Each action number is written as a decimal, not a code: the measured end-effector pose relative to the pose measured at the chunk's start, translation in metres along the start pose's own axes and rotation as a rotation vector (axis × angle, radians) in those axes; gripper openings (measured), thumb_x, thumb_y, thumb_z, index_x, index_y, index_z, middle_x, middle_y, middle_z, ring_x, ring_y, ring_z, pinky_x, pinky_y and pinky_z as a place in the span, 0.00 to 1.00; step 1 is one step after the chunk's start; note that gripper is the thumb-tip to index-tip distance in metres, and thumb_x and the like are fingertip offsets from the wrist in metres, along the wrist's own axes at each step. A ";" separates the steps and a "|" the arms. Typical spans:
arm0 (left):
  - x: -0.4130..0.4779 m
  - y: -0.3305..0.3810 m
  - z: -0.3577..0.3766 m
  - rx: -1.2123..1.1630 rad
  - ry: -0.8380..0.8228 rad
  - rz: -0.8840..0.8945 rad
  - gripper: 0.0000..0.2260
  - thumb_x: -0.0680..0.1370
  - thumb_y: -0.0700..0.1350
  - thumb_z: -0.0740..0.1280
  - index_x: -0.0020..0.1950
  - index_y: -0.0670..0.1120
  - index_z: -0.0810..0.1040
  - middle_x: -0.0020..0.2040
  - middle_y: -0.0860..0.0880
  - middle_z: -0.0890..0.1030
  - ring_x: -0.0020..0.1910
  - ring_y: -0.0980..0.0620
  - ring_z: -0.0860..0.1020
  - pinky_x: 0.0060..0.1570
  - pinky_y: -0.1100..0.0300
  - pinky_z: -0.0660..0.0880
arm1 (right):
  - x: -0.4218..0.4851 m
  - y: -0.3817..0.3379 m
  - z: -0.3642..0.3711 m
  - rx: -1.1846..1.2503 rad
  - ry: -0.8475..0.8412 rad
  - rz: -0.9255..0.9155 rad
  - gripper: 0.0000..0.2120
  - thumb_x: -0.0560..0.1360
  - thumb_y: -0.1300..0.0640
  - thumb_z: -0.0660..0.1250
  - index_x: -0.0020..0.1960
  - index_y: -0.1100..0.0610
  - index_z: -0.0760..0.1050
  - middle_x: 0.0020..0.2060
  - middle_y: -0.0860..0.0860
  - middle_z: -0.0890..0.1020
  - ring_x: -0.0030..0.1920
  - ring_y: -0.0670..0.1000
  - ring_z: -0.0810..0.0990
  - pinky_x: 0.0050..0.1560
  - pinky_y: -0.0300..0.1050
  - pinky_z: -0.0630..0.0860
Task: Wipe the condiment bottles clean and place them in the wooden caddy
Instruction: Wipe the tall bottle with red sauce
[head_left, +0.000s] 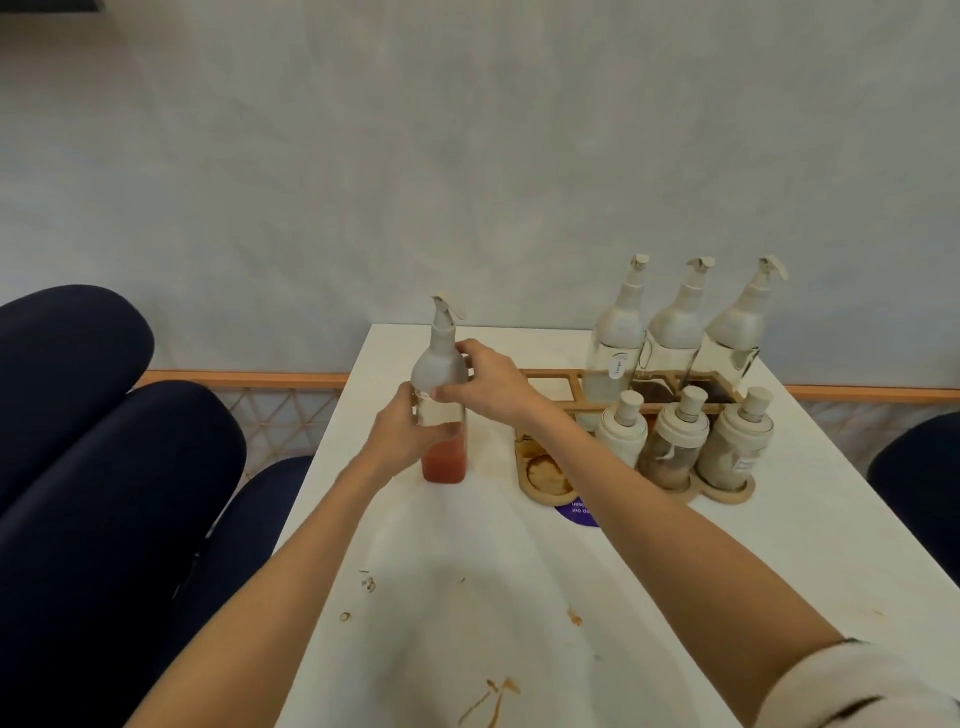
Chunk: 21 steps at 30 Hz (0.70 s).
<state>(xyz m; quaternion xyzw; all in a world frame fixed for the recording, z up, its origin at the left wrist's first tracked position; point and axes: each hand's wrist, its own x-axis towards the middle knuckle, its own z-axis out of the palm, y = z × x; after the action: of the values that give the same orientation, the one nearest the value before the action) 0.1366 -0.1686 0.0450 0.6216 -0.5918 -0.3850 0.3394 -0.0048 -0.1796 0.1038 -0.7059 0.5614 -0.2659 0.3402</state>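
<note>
Head view: a person holds one bottle with red sauce (440, 369) upright at the left part of the white table (519, 597). It is near the wooden caddy (719, 493) but not in it.
Grip of the left hand (400, 431): the fingers are curled round the glass body. The fingertips are behind the glass, so I cannot tell how they lie.
Grip of the right hand (493, 384): the thumb and fingers pinch the grey shoulder of the bottle.
Caddy filling: three tall bottles (680, 332) stand in the back row and three small jars (678, 441) in the front row. The back left opening (548, 387) and the front left round slot (545, 473) are free.
Step in hand: I judge this is the last tall bottle, either being cleaned or about to be put in.
Doing it well: carry the weight with the lower hand on the glass, since the grey top could turn or slip. Keep the bottle upright so the sauce stays away from the spout. Lower it straight into the back left opening without knocking the tall bottle beside it.
Hidden or unclear: no cloth is visible. Whether the bottle base rests on the table is uncertain. The labels are too small to read. A purple sticker (579, 512) lies half under the caddy. Brown stains (493, 696) run out of the picture.
</note>
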 end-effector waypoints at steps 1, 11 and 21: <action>0.000 0.001 0.006 -0.017 0.034 0.003 0.30 0.70 0.46 0.78 0.66 0.45 0.68 0.55 0.52 0.75 0.54 0.50 0.74 0.41 0.62 0.70 | 0.001 0.000 0.001 0.003 0.004 -0.003 0.29 0.71 0.55 0.73 0.68 0.59 0.67 0.59 0.54 0.76 0.56 0.53 0.76 0.46 0.42 0.70; -0.027 -0.001 0.028 -0.039 0.104 0.034 0.29 0.66 0.47 0.79 0.63 0.49 0.72 0.53 0.52 0.80 0.51 0.52 0.77 0.37 0.69 0.69 | -0.029 0.003 -0.008 -0.089 0.037 -0.042 0.25 0.67 0.53 0.74 0.60 0.57 0.70 0.51 0.52 0.78 0.46 0.49 0.76 0.44 0.45 0.76; -0.080 -0.011 0.032 -0.030 -0.047 0.109 0.28 0.62 0.49 0.78 0.60 0.54 0.74 0.48 0.56 0.81 0.46 0.57 0.79 0.36 0.70 0.71 | -0.087 0.009 -0.024 -0.145 -0.086 -0.147 0.21 0.66 0.56 0.74 0.57 0.53 0.72 0.46 0.45 0.79 0.47 0.49 0.78 0.46 0.47 0.76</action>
<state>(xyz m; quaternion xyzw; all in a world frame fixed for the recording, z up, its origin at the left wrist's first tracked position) 0.1133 -0.0872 0.0268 0.5740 -0.6269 -0.3893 0.3549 -0.0487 -0.1005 0.1121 -0.7787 0.5108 -0.2184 0.2916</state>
